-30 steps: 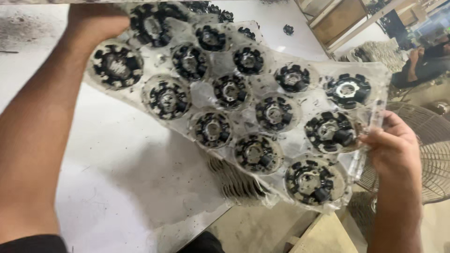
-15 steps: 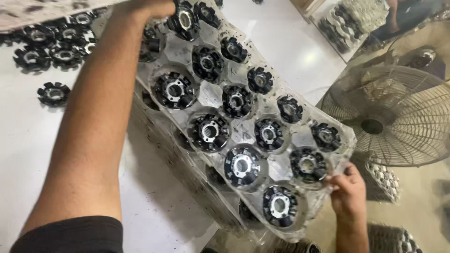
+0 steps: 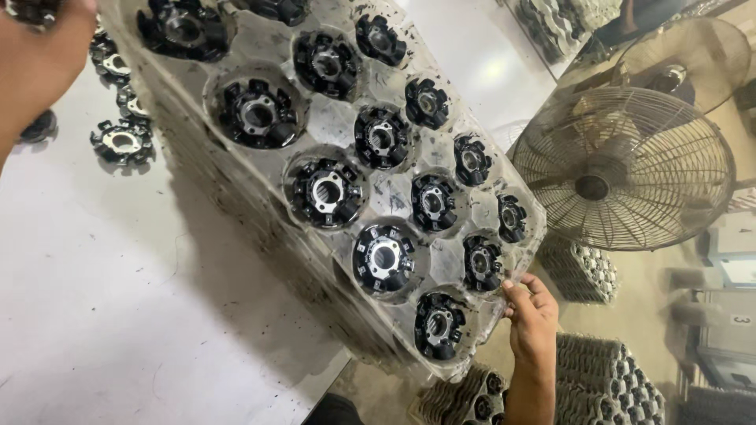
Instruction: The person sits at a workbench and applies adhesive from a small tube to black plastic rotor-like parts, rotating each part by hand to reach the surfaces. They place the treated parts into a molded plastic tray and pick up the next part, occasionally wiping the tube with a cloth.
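Clear plastic blister tray [image 3: 394, 197], grimy, one black ring-shaped metal part with a bright bore seated in each round pocket, e.g. the near-row part [image 3: 383, 258]. The tray sits on top of a stack of like trays and the stack overhangs the near edge of the white table [image 3: 118, 315]. Its long axis runs diagonally, from the upper left by the left hand down to the lower right by the right hand, so each hand has one end of it. Right hand [image 3: 532, 315] is at the near right corner, fingers curled and pinching the tray's thin rim, thumb side toward the pockets; that corner hangs past the table edge over the floor. Left hand [image 3: 39, 59] is at the far left end, only partly in frame; it lies against or just beside the tray's edge, but whether it is closed on the rim I cannot tell. Loose black parts [image 3: 122, 142] lie on the table just left of the stack. A pedestal fan [image 3: 622, 169] stands off to the right, well apart, with more stacked trays [image 3: 606, 386] on the floor below the right forearm.
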Demonstrator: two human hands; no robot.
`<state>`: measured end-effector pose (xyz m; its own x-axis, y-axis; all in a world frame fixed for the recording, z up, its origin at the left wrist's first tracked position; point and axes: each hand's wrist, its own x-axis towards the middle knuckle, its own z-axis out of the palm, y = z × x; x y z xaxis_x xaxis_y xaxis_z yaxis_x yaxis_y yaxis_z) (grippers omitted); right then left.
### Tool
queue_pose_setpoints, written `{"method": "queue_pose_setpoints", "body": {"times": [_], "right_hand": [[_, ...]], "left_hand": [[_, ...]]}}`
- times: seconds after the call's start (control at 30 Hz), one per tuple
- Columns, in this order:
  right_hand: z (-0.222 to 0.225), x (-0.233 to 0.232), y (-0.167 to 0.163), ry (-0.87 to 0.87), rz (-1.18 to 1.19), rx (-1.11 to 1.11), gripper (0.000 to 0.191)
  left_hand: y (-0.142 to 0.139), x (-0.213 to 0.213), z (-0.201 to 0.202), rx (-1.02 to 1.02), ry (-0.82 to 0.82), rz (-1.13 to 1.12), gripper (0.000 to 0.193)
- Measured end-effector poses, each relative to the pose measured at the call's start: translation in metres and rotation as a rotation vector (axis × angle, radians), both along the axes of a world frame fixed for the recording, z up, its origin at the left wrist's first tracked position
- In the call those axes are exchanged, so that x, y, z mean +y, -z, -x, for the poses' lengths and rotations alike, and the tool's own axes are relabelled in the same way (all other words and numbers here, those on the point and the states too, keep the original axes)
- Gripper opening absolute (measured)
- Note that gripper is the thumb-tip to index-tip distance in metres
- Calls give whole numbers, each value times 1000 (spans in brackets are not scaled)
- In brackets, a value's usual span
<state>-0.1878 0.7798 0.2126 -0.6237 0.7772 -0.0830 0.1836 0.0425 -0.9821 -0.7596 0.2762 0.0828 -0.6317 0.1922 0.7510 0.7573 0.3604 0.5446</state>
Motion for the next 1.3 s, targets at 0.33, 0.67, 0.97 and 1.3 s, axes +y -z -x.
{"method": "queue_pose_setpoints", "body": {"times": [0.33,0.67,0.97,1.3], "right_hand": [[-2,-99,-30,430,-1297,-44,29],[17,-332,134,-511,-1102,458,15],[-21,-432,206,-1240,-959,512,10],[-72,-586,214,-1768,-895,804,13]], "left_hand": [[-33,-107,-260,-409,-69,-206,27],[3,-134,-458,-598,-75,137,28],[44,-197,-670,-522,-490,101,38],[60,-335,-833,-364,-1218,429,31]]}}
